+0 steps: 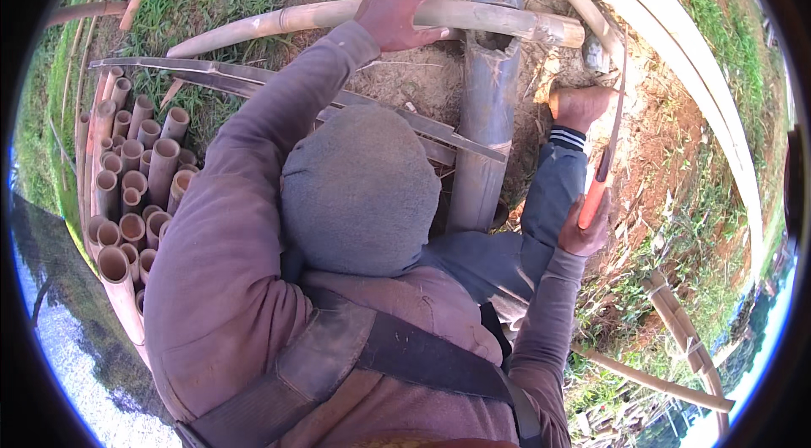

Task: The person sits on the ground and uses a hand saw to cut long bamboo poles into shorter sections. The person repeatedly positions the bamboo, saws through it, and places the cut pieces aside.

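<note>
Your left hand (395,13) clamped the bamboo pole (338,19) steady across the upright post (488,93); right hand (585,232) gripped the orange-handled saw (605,156), blade probably at the joint.

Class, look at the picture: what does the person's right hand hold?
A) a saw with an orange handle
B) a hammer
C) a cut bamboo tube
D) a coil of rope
A: the right hand grips the orange handle of a saw, whose thin blade runs up beside a foot.
</note>
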